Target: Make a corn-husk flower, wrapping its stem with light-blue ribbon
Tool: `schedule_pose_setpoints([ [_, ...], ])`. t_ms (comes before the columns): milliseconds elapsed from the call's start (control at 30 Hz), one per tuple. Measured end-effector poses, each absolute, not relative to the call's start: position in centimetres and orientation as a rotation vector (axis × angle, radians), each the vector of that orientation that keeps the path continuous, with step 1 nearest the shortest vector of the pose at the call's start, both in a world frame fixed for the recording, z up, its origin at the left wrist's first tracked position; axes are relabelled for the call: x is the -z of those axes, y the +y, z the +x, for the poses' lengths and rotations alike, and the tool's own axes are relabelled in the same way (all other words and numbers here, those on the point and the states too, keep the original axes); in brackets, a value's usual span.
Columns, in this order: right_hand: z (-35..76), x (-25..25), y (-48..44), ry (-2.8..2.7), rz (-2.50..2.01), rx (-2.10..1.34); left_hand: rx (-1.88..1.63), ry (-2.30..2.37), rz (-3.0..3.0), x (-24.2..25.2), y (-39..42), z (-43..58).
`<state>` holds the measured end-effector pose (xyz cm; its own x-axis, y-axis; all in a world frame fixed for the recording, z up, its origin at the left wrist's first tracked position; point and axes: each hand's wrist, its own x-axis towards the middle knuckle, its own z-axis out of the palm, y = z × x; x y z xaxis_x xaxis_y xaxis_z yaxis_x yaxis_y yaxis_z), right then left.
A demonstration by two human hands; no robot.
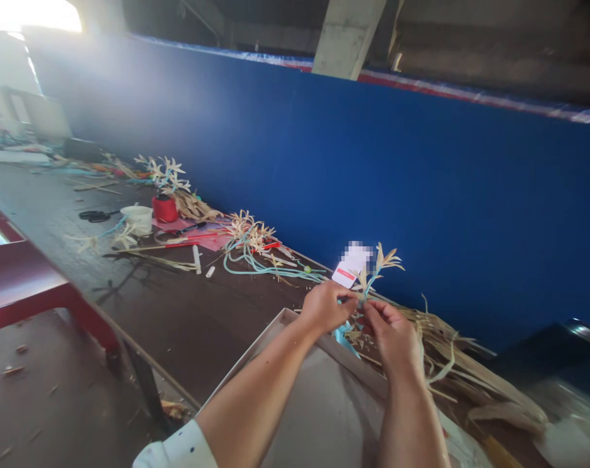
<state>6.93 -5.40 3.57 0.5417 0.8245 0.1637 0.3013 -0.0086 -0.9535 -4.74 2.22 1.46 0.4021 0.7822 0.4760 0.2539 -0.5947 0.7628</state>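
Both my hands meet over the far edge of a grey tray [275, 328]. My left hand [327, 305] is closed, pinching the light blue stem of a small straw flower sprig [379, 265] that stands up above my fingers. My right hand [392, 335] is also closed on the same stem, just to the right and slightly lower. A strip of light blue wrap [344, 338] hangs down below my left hand. The sprig has pale dried-leaf petals at its top.
A long dark table [178, 312] runs along a blue wall [422, 182]. Dried husks [470, 377] lie right of my hands. Farther left are finished straw flowers [249, 231], blue cords [270, 268], a red spool [165, 208], a white cup [138, 218], scissors [96, 215] and a red bench [26, 279].
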Motion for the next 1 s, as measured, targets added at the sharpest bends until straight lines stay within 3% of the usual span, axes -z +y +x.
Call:
schedule_pose_setpoints([
  [167,7.3,-2.9,-5.1,-1.029,-1.572,-0.527,-1.251,1.018,2.272,-1.4,2.4,-5.0],
  [533,7.7,-2.5,-4.9,-1.073,-1.600,-0.553,-1.218,0.795,2.349,-1.3,3.0,-5.3],
  [1000,7.7,-2.2,-4.8,-1.105,-1.545,-0.594,-0.797,0.554,1.401,-1.0,3.3,-4.3],
])
